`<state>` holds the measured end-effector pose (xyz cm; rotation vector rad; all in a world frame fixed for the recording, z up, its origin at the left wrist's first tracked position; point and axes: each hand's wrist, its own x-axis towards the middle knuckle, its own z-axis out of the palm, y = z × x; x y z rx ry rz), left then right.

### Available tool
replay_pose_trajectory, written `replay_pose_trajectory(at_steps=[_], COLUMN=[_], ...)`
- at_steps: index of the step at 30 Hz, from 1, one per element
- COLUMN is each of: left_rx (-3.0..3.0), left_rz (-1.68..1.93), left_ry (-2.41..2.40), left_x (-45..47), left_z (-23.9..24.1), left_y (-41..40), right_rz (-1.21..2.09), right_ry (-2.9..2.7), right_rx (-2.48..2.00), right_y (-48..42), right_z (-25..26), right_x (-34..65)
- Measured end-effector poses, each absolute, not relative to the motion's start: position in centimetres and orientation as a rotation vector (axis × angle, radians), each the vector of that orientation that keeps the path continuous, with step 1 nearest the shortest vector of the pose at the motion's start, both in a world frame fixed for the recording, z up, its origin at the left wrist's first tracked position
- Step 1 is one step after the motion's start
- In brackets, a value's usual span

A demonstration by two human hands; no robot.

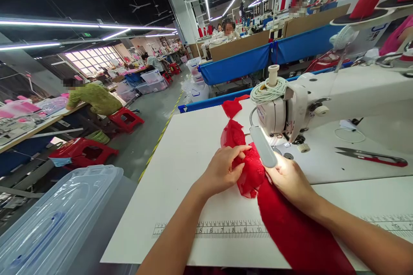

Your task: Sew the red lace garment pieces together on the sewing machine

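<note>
A red lace fabric lies across the white sewing table and runs under the head of a white sewing machine. My left hand pinches a bunched fold of the red lace just left of the needle area. My right hand rests on the fabric under the machine's lamp, fingers curled down on the cloth. More red fabric trails out behind the machine.
Thread snips with red handles lie on the machine bed at right. A printed ruler runs along the table's front. A clear plastic bin lid sits at lower left. Other workers sit at tables beyond the aisle, with red stools nearby.
</note>
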<state>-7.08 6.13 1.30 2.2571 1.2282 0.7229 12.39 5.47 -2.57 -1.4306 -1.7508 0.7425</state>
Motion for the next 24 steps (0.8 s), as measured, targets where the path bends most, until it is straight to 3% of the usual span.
replay_pose_trajectory(at_steps=[6, 11, 16, 24], left_rx=[2.077, 1.826, 1.528, 1.28], left_rz=[0.716, 0.571, 0.772, 0.987], left_ry=[1.208, 1.355, 1.306, 1.291], left_x=[-6.9, -6.9, -8.0, -8.5], left_z=[1.4, 1.5, 1.2, 0.3], left_y=[6.1, 6.7, 7.8, 8.8], right_rz=[0.603, 0.478, 0.308, 0.222], right_ry=[-1.797, -2.18, -2.431, -2.517], right_rx=[-1.392, -0.967, -0.631, -0.535], right_y=[5.4, 4.3, 3.7, 3.8], right_z=[-3.2, -3.1, -3.0, -3.0], right_x=[12.5, 12.1, 11.8, 11.7])
